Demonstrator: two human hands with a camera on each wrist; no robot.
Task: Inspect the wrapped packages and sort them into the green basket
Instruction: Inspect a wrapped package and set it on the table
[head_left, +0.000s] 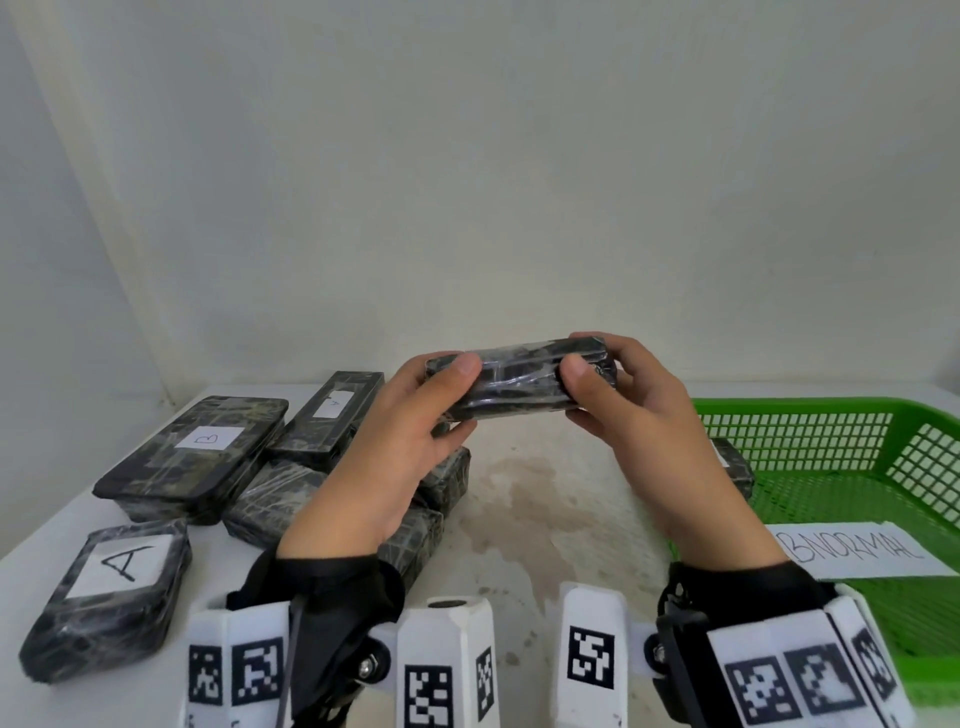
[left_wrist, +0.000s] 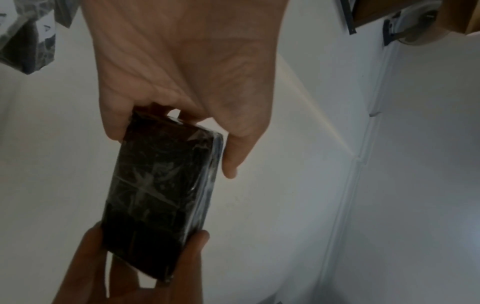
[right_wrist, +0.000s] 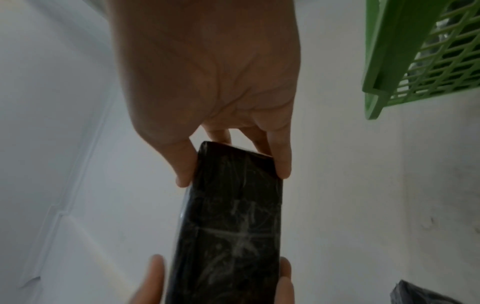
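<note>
Both the left hand (head_left: 400, 441) and right hand (head_left: 649, 415) grasp one wrapped package (head_left: 519, 382) by its ends, above the stained white table (head_left: 524, 499), left of the green basket (head_left: 810, 410). Behind the basket rises a plain pale wall (head_left: 519, 182).

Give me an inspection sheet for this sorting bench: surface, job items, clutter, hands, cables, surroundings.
Surface: white table, brownish stain at centre.
Job's things: held package lifted above the table; labelled packages A and B among the pile at left; green basket at right with a handwritten paper sign and one package inside.
Clutter: nothing seen.
Grippers: left hand and right hand each grip one end of the held package.
Cables: nothing seen.
Surroundings: plain pale wall.
</note>
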